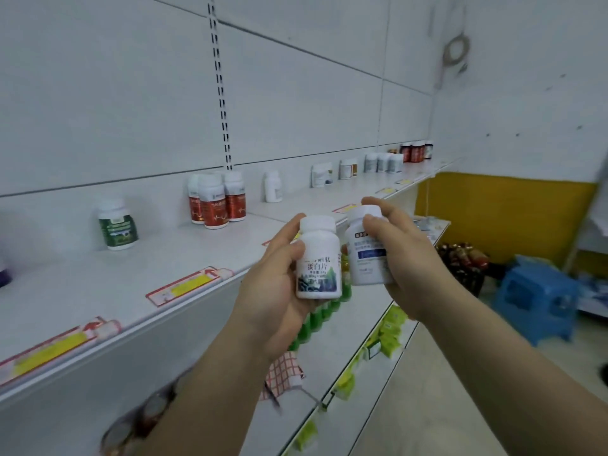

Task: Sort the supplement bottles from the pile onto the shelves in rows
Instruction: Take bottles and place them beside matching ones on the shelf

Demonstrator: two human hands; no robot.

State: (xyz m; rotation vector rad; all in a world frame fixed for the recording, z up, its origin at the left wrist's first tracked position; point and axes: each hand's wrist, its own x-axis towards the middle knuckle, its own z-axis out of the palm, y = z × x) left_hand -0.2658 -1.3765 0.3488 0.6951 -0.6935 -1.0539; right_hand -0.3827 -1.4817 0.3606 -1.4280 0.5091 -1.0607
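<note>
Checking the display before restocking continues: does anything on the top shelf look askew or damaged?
Nothing stands out. The green-labelled bottle, the red-labelled white-capped bottles and the farther white bottles all stand upright on the white shelf.

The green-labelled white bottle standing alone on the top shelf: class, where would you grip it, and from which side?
Grip the green-labelled white bottle around its round body, just below the white cap, coming from the open front edge of the white shelf. It stands upright and apart from the red-labelled bottles, with the wall panel close behind it.
</note>
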